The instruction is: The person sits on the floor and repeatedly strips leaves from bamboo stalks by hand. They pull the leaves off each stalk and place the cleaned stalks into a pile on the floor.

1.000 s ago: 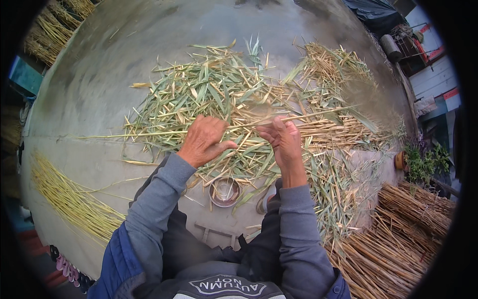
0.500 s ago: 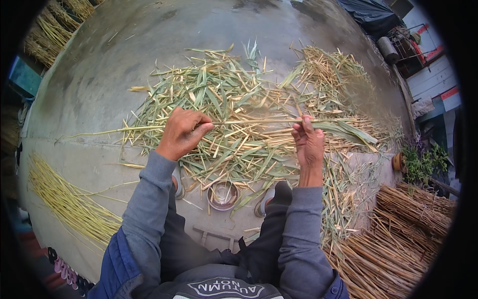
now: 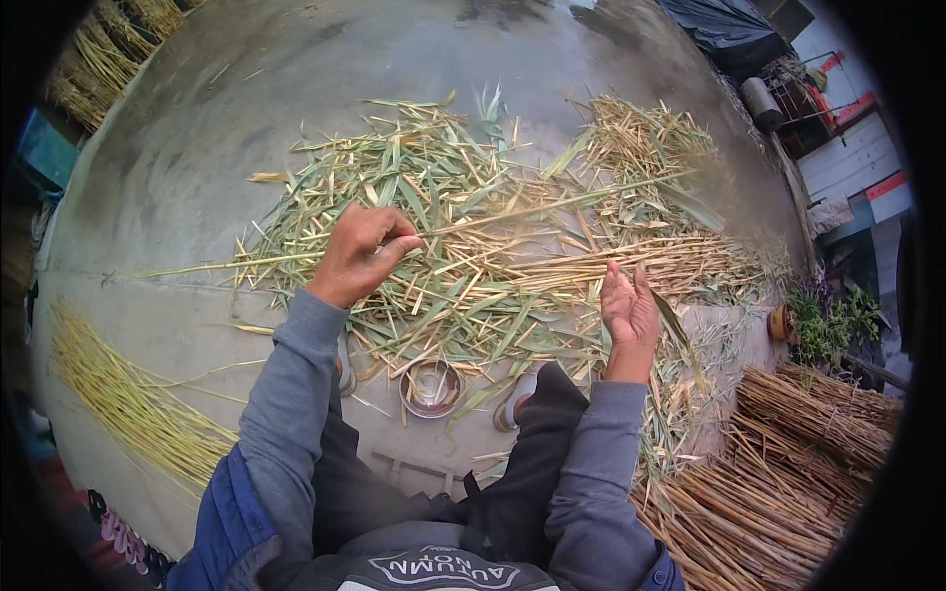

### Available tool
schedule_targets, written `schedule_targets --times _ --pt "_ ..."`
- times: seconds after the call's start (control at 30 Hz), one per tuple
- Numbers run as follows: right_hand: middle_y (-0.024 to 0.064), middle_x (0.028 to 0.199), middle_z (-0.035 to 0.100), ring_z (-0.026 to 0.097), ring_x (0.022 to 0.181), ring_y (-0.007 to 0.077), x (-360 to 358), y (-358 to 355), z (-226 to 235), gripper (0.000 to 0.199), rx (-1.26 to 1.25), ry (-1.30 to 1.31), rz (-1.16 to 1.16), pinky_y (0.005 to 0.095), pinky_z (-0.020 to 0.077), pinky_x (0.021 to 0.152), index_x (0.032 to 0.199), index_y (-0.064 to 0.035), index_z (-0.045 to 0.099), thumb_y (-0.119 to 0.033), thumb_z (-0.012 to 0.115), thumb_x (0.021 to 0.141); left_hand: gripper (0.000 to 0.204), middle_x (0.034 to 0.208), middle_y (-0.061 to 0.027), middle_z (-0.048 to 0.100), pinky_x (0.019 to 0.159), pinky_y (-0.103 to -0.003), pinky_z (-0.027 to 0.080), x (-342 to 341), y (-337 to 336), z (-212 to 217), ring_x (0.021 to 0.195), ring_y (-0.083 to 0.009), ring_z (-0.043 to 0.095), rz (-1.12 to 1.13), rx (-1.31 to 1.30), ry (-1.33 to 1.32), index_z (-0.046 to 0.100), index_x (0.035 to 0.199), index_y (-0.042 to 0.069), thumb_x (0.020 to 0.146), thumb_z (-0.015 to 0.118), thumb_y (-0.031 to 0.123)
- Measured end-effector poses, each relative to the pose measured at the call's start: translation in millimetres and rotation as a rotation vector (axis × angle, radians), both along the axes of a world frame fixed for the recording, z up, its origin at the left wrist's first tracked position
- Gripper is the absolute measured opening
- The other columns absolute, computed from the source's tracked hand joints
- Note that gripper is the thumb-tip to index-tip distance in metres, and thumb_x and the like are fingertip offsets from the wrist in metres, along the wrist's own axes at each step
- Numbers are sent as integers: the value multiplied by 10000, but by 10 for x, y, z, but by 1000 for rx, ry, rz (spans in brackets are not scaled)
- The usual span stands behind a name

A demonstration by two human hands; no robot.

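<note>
My left hand (image 3: 363,258) is closed around a long thin reed stalk (image 3: 236,264), pinched between thumb and fingers. The stalk stretches across both sides of that hand, its right part rising toward the far right. Lower and to the right, my right hand (image 3: 629,307) is raised, thumb and fingertips apart, off the stalk. A long green leaf (image 3: 676,330) hangs just beside this hand, apart from its fingers as far as I can see. Under both hands spreads a heap of cut stalk pieces and green leaves (image 3: 414,182).
A metal bowl (image 3: 432,387) stands between my feet. Yellow-green stalks (image 3: 138,394) lie at left, brown bundled stalks (image 3: 769,483) at lower right. A small wooden frame (image 3: 419,471) lies before my legs. A potted plant (image 3: 828,325) stands at right, more bundles (image 3: 94,64) at far left.
My right hand has let go of the stalk, opened and moved down and slightly right. The stalk's right end has swung upward. A leaf now hangs beside the right hand.
</note>
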State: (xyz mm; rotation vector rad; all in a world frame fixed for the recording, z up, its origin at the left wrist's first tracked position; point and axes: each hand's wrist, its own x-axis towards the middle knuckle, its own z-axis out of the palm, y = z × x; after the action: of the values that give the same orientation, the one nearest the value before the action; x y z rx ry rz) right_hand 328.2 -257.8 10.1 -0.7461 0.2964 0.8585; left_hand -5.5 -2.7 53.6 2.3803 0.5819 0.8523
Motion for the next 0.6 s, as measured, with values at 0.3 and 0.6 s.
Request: schedule_targets --times 0.3,0.6 --pt "75 879 712 727 779 163 -698 540 237 235 -330 -741 364 252 583 669 1027 -18 659 -225 747 956 238 795 -56 700 804 -383 414 -2 -224 -362 788 -261 660 -245 -360 461 672 897 68 831 790 264" --pt "119 985 730 733 891 208 -946 538 310 233 -163 -863 372 308 610 784 1086 7 661 -188 721 972 222 838 -108 738 734 -333 520 484 -609 -503 760 -214 709 -122 -479 32 724 974 34 868 790 218"
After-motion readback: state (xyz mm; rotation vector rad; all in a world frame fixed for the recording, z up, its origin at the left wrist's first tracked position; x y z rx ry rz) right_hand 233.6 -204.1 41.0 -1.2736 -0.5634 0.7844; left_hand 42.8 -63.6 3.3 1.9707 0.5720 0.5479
